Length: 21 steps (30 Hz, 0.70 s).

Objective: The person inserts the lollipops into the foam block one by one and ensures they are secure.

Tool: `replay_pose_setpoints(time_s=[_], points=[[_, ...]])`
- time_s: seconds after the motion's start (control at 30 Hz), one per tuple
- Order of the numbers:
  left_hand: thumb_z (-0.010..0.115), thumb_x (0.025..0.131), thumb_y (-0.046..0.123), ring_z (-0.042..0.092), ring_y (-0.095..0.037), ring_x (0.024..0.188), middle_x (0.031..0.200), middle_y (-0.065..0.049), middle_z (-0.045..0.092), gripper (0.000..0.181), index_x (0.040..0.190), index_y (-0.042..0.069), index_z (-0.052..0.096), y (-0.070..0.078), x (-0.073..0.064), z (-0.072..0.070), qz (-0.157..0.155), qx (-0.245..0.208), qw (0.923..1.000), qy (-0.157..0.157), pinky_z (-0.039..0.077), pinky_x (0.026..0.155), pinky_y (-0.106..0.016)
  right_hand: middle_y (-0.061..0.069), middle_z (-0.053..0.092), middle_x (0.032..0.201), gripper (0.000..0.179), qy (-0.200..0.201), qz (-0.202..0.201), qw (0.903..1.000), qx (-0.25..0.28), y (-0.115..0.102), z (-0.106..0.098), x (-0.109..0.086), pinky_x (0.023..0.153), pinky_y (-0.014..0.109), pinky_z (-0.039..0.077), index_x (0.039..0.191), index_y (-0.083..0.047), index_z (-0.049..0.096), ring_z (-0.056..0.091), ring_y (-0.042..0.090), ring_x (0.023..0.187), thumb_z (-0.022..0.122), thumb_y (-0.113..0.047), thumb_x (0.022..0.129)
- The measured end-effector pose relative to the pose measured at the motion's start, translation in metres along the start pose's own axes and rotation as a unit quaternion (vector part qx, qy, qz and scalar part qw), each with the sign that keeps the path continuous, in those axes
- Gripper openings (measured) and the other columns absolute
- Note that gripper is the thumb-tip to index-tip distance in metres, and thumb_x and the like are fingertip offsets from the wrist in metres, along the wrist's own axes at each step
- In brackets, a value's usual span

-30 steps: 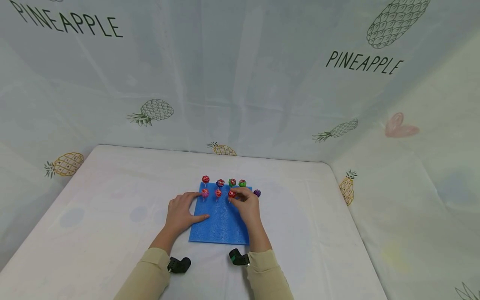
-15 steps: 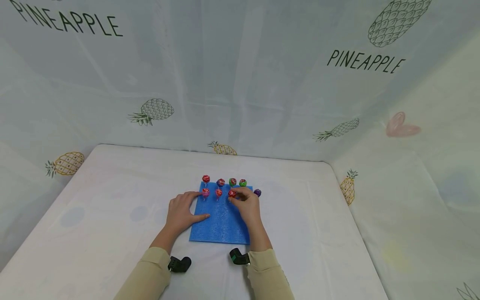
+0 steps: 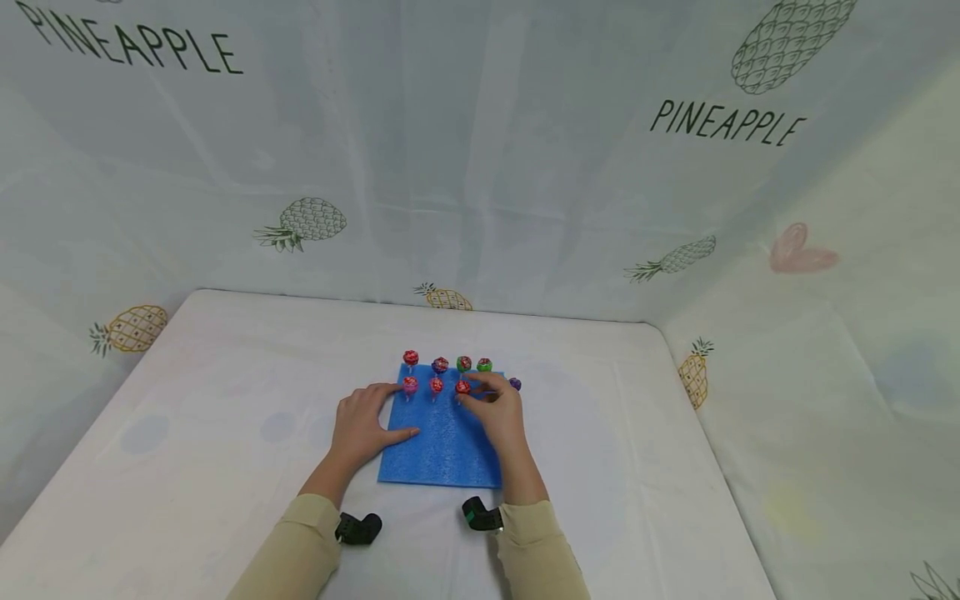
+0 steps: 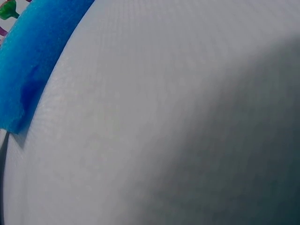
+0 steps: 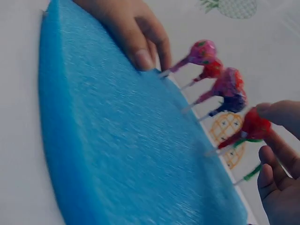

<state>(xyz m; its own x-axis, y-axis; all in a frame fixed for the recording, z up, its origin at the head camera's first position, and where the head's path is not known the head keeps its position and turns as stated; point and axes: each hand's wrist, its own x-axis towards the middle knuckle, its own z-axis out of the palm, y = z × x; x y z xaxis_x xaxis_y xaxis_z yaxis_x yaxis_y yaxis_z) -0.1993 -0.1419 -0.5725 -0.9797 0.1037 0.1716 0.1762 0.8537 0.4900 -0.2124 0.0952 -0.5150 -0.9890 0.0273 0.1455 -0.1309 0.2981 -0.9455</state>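
Observation:
A blue foam block lies flat on the table, with lollipops standing in two rows along its far side. My left hand rests at the block's left edge, fingers extended and thumb spread onto its top. With thumb and fingers, my right hand pinches the red lollipop at the right of the nearer row; its stick meets the foam. Left of it in that row stand another red lollipop and a pink lollipop. Only the block's side and a green wrapper show in the left wrist view.
Behind, the far row holds a red lollipop, a dark blue and red one, and green ones. A purple lollipop shows just right of my right hand. White cloth covers the table; a pineapple-print curtain hangs behind.
My right hand and wrist have shifted very slightly to the right, its fingers still at the red lollipop. The left hand and the foam block have stayed in place.

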Motion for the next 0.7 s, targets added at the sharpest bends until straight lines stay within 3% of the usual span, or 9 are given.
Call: replay_pose_setpoints(time_s=[0.13, 0.43, 0.7], points=[[0.076, 0.069, 0.065, 0.043, -0.037, 0.125, 0.136, -0.013, 0.053, 0.088, 0.136, 0.014, 0.052, 0.001, -0.001, -0.001, 0.000, -0.001, 1.0000, 0.002, 0.029, 0.101, -0.059, 0.015, 0.066, 0.105, 0.031, 0.019, -0.004, 0.9998, -0.002, 0.001, -0.010, 0.001, 0.071, 0.031, 0.049, 0.108, -0.005, 0.073, 0.060, 0.027, 0.088, 0.081, -0.006, 0.078], [0.076, 0.070, 0.063, 0.044, -0.036, 0.124, 0.135, -0.014, 0.053, 0.087, 0.136, 0.013, 0.052, 0.002, -0.001, -0.002, 0.004, -0.001, 1.0000, 0.004, 0.030, 0.101, -0.059, 0.016, 0.065, 0.098, 0.032, 0.055, 0.044, 0.9975, -0.001, 0.017, -0.032, 0.006, 0.071, 0.030, 0.049, 0.110, -0.006, 0.072, 0.057, 0.023, 0.086, 0.080, -0.006, 0.079], [0.076, 0.070, 0.064, 0.044, -0.036, 0.123, 0.134, -0.014, 0.053, 0.087, 0.135, 0.012, 0.052, 0.001, -0.001, -0.001, 0.006, 0.001, 1.0000, 0.007, 0.030, 0.100, -0.059, 0.015, 0.067, 0.099, 0.031, 0.061, 0.030, 0.9970, -0.037, 0.031, -0.047, 0.013, 0.067, 0.028, 0.049, 0.108, -0.004, 0.073, 0.061, 0.026, 0.086, 0.080, -0.002, 0.077]])
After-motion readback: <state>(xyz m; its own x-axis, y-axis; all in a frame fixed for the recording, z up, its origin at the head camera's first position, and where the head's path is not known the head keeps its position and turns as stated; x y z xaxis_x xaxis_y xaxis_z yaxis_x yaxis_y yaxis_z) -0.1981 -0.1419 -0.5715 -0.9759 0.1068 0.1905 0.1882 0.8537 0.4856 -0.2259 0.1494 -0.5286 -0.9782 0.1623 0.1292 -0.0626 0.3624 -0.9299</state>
